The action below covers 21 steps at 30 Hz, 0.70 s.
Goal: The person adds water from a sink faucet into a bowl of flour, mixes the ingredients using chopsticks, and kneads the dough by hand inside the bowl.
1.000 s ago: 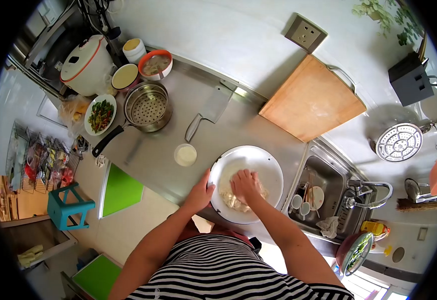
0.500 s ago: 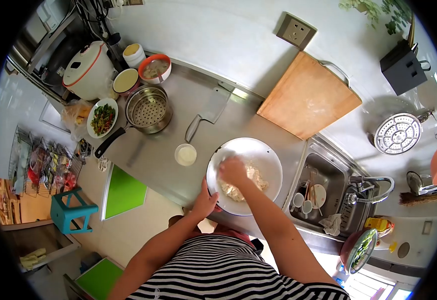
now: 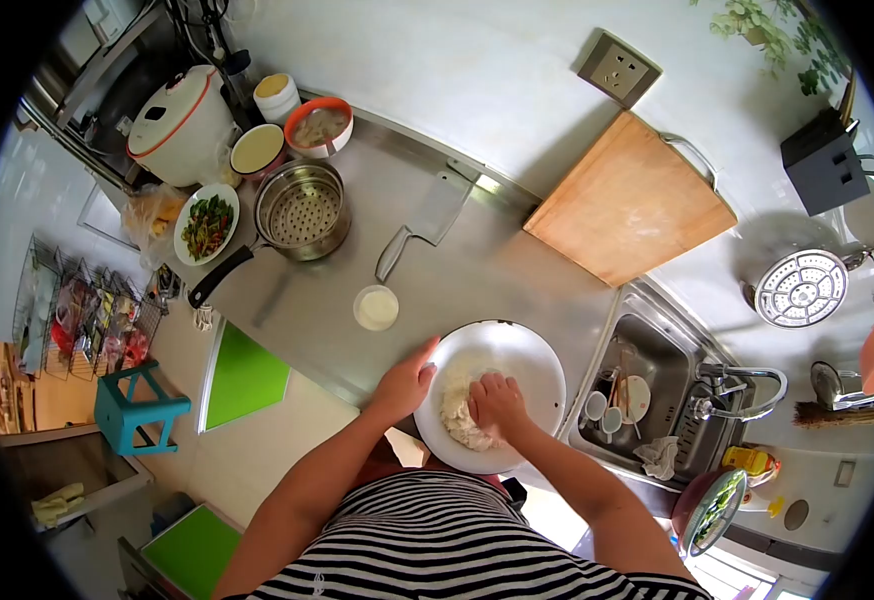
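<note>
1. Two hands, apart from each other, show in the head view at a white basin (image 3: 539,375).
2. The left hand (image 3: 404,388) lies against the basin's left rim; whether it grips, I cannot tell.
3. The right hand (image 3: 498,404) is inside the basin, fingers bent against pale dough (image 3: 463,418); whether they close on any, I cannot tell.
4. The dough lies under the right hand and to its left.
5. Just beyond the left hand stands a small cup (image 3: 376,308); farther out lies a cleaver (image 3: 439,210).
6. Right of the right hand is the sink (image 3: 665,345).
</note>
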Each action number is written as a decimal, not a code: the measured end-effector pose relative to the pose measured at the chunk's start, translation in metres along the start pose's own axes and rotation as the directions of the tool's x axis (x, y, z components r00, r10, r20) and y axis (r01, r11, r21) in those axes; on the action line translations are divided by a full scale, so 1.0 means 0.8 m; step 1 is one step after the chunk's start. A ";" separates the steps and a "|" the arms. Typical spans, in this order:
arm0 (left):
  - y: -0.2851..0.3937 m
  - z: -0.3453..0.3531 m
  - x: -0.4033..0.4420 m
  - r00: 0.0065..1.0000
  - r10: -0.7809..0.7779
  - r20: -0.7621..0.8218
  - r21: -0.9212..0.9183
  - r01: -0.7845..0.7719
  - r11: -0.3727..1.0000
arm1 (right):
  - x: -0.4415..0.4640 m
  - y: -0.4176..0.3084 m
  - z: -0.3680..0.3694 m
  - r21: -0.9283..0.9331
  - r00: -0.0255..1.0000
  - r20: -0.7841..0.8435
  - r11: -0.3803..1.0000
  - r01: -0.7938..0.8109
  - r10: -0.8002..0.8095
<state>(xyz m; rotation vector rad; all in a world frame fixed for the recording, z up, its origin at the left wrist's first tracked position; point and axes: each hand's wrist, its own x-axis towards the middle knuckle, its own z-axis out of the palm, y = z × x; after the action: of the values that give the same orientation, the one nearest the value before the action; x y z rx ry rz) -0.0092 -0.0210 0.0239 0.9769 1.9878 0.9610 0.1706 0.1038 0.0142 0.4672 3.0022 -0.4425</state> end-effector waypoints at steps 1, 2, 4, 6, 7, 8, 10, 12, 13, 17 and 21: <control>0.003 0.000 0.002 1.000 0.001 0.002 0.023 -0.001 1.000 | 0.008 0.001 0.009 0.004 1.000 0.003 1.000 0.001 -0.001; 0.006 -0.002 0.005 1.000 -0.004 0.001 0.024 0.004 1.000 | 0.021 0.003 0.018 0.007 0.991 -0.052 0.992 -0.123 0.123; 0.014 -0.009 0.009 0.990 -0.110 0.083 0.089 0.103 0.991 | 0.044 0.001 0.022 0.088 0.927 -0.078 0.929 -0.360 0.367; 0.015 -0.011 0.020 0.992 -0.096 0.081 0.114 0.087 0.990 | 0.061 0.007 0.026 0.134 0.897 -0.146 0.907 -0.400 0.417; 0.015 -0.012 0.024 0.994 -0.089 0.070 0.136 0.079 0.988 | 0.065 0.010 0.027 0.180 0.866 -0.206 0.887 -0.424 0.456; 0.013 -0.013 0.024 0.994 -0.082 0.069 0.138 0.072 0.988 | 0.066 0.013 0.027 0.210 0.853 -0.259 0.888 -0.408 0.453; 0.007 -0.011 0.014 1.000 -0.003 -0.017 0.074 0.004 0.997 | 0.078 0.022 0.020 0.341 0.854 -0.281 0.878 -0.337 0.437; 0.002 -0.005 0.002 0.999 -0.010 -0.038 0.048 0.012 0.999 | 0.087 0.024 0.028 0.414 0.901 -0.261 0.884 -0.219 0.346; 0.001 -0.002 -0.002 0.998 -0.014 -0.064 0.018 0.016 1.000 | 0.095 0.016 0.037 0.363 0.942 -0.214 0.916 -0.169 0.258; -0.001 0.004 0.000 0.994 -0.056 -0.093 0.060 0.062 0.996 | 0.085 -0.047 0.006 0.177 0.985 -0.005 0.969 -0.169 0.173; 0.000 0.001 0.002 0.994 -0.058 -0.095 0.084 0.066 0.994 | 0.041 -0.051 -0.033 0.092 0.989 0.072 0.987 -0.135 0.129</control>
<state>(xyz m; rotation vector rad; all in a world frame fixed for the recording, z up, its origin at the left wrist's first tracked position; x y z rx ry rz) -0.0090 -0.0193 0.0231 0.9261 2.1405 0.9071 0.1259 0.0838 0.0466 0.6413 2.8744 -0.5824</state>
